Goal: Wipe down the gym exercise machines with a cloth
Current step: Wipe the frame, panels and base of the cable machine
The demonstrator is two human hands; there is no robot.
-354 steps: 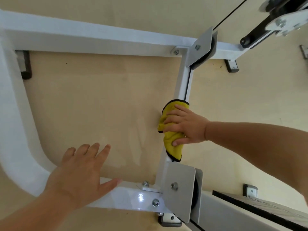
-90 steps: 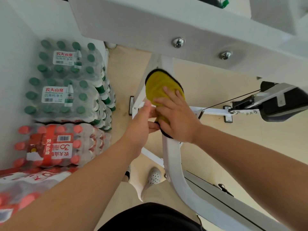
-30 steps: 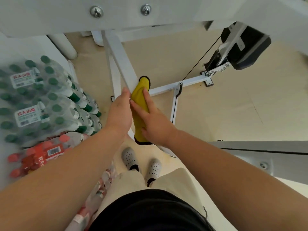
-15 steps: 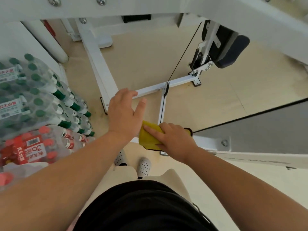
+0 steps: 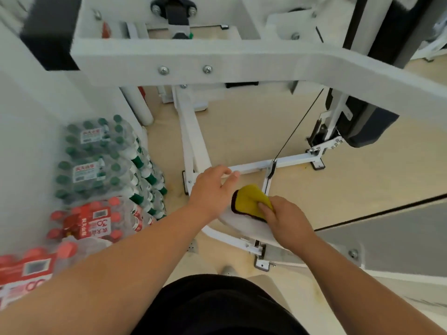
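Shirt [image 5: 217, 308]: black, at the bottom edge, nearer than the cloth.
Right grip [image 5: 287, 221]: clenched on the cloth, fingers curled into its near right part, pressing it onto the bar.
Cloth [image 5: 248, 200]: yellow with a dark hem, bunched, lying on top of the bar, its right side under the right grip's fingers.
Bar [image 5: 244, 228]: white and curved, part of the machine, directly under the cloth, running from it towards a bolted joint nearer and to the right.
Left grip [image 5: 210, 187]: released, holding nothing, fingers loosely spread, thumb out towards the cloth, just left of it; whether touching the bar, cannot tell.
Red packs [image 5: 96, 221]: shrink-wrapped bottles with red caps, well left of the cloth, blurred.
Green packs [image 5: 101, 160]: shrink-wrapped bottles with green caps, left of the cloth and beyond it, stacked behind the red packs.
Rail [image 5: 290, 162]: thin and white, low on the beige floor [image 5: 242, 131], just beyond the cloth, running left to right.
Cable [image 5: 297, 126]: thin and black, rising from the rail beyond the cloth, slanting up to the right.
Pad [image 5: 362, 126]: dark, on a white bracket, right of the cloth and well beyond it.
Beam [image 5: 242, 61]: wide and white, farthest from the cloth, across the top, with two bolts [image 5: 163, 70] on its face.
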